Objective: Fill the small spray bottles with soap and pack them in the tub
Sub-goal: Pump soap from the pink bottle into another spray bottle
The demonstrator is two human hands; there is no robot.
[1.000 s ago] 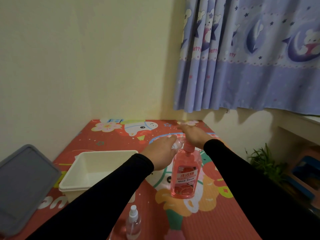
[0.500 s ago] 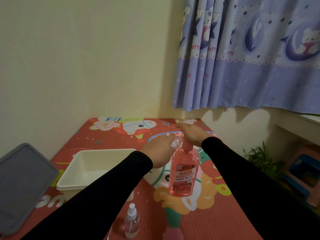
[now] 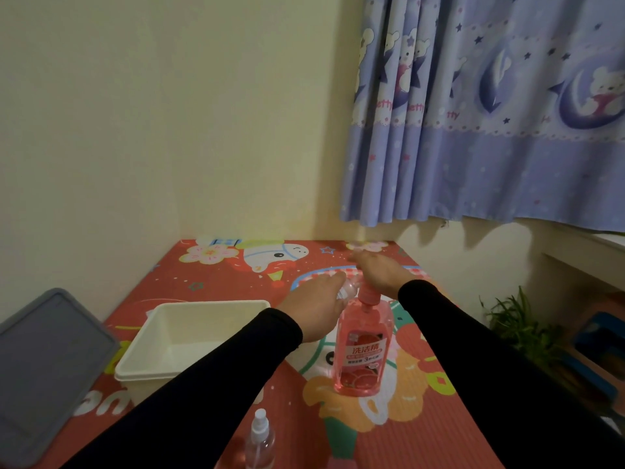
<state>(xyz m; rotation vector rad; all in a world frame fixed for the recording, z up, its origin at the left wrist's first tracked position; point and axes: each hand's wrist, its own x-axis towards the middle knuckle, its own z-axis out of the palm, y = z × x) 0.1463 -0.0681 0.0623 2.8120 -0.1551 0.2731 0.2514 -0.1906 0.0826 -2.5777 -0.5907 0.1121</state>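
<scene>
Pink translucent plastic soap bottle (image 3: 362, 346) stands upright on ribbed red cartoon mat (image 3: 416, 434). Right hand (image 3: 378, 270) lies flat on pump top, fingers straight, pressing. Left hand (image 3: 313, 308) curls round small clear spray bottle (image 3: 350, 288) just left of pump; its mouth hidden by fingers. Second clear spray bottle (image 3: 259, 441), white nozzle, upright, well below left fingers. Cream rectangular tub (image 3: 189, 336) left of left hand; grey lid (image 3: 47, 360) farther left.

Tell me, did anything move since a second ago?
Hardly anything. The right hand still rests flat on the pink soap bottle's pump, and the left hand still holds a small clear bottle at its spout. The tub, the lid and the spare spray bottle stayed put.
</scene>
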